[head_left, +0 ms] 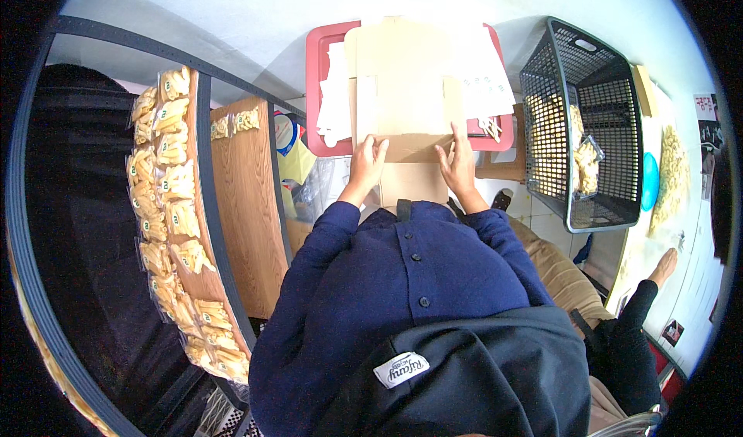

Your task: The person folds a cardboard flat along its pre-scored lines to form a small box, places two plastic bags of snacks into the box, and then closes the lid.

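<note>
A brown cardboard box (pixel 406 112), partly unfolded with flaps spread, lies over a red tray (pixel 315 73) in front of me. My left hand (pixel 367 167) grips its near left corner, with the thumb on the inner side of the fold. At the near right corner my right hand (pixel 458 166) holds the same cardboard, index finger stretched along the side. Between the hands a near panel stands bent, and another flap (pixel 410 183) hangs toward my body. The fingers beneath the cardboard are hidden. White printed papers (pixel 489 73) lie on the tray beside the box.
A black plastic crate (pixel 611 112) at the right holds bagged snacks (pixel 587 162). Rows of snack packets (pixel 176 181) fill a wooden shelf on the left, next to a lower shelf (pixel 241 236). Another person's hand (pixel 664 267) rests at far right, near a pile of pale snacks (pixel 672 170).
</note>
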`<state>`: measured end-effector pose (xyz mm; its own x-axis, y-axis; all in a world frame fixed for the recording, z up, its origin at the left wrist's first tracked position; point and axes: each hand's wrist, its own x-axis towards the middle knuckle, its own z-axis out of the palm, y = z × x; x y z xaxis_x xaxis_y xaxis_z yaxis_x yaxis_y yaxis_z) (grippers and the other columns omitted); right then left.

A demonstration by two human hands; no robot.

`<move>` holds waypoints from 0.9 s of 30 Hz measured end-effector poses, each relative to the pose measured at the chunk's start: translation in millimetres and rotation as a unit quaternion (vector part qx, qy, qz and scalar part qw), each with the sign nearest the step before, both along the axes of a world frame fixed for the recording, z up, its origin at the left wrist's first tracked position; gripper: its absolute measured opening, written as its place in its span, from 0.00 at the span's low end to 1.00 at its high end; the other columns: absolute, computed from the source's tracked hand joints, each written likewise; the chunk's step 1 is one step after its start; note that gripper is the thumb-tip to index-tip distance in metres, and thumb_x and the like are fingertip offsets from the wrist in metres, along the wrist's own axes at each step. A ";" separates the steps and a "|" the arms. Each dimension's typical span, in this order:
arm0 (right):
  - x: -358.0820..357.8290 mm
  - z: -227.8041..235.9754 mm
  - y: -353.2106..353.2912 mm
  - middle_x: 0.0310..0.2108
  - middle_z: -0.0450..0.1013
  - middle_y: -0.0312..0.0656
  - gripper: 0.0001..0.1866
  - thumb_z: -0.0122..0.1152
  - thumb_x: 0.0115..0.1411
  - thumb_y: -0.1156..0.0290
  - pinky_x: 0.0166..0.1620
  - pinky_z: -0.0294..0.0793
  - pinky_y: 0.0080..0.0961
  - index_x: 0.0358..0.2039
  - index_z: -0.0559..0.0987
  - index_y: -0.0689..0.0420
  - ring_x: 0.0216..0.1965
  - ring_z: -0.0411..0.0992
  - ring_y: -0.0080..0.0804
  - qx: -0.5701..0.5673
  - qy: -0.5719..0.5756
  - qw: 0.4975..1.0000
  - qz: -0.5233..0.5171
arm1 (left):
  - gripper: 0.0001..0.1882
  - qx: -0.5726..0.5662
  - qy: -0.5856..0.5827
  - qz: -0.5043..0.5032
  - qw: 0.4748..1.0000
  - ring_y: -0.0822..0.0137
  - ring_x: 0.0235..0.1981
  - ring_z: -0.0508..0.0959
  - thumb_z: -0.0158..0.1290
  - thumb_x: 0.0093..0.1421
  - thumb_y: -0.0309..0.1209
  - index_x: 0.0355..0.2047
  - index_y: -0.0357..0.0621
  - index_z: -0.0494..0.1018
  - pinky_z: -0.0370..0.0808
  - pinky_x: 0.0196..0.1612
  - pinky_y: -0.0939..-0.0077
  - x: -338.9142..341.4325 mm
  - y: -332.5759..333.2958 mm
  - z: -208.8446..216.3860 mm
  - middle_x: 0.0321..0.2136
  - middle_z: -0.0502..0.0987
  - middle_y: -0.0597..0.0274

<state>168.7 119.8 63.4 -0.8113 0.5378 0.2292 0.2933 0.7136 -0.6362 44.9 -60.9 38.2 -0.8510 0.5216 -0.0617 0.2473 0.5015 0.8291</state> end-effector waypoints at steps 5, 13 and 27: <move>6.0 -11.3 0.9 0.30 0.72 0.45 0.22 0.55 0.59 0.58 0.29 0.71 0.24 0.46 0.69 0.61 0.27 0.72 0.29 -0.308 -0.102 0.940 -0.106 | 0.16 0.060 -0.305 0.070 0.948 0.65 0.26 0.79 0.48 0.62 0.40 0.34 0.37 0.67 0.72 0.21 0.75 9.3 -1.6 1.4 0.29 0.73 0.57; 6.0 -35.0 -3.1 0.27 0.72 0.42 0.20 0.52 0.61 0.55 0.29 0.73 0.18 0.31 0.73 0.63 0.25 0.74 0.24 -0.453 -0.019 0.884 -0.115 | 0.21 0.189 -0.323 0.057 0.926 0.63 0.30 0.80 0.46 0.62 0.42 0.40 0.32 0.64 0.77 0.25 0.80 15.2 10.2 -5.8 0.34 0.73 0.51; 5.0 -47.3 -4.0 0.18 0.72 0.41 0.18 0.56 0.59 0.56 0.26 0.72 0.19 0.26 0.74 0.61 0.21 0.72 0.24 -0.395 -0.008 0.909 -0.131 | 0.21 0.143 -0.325 0.114 0.928 0.61 0.29 0.81 0.48 0.62 0.40 0.39 0.29 0.63 0.77 0.26 0.79 20.6 16.2 -8.4 0.33 0.74 0.49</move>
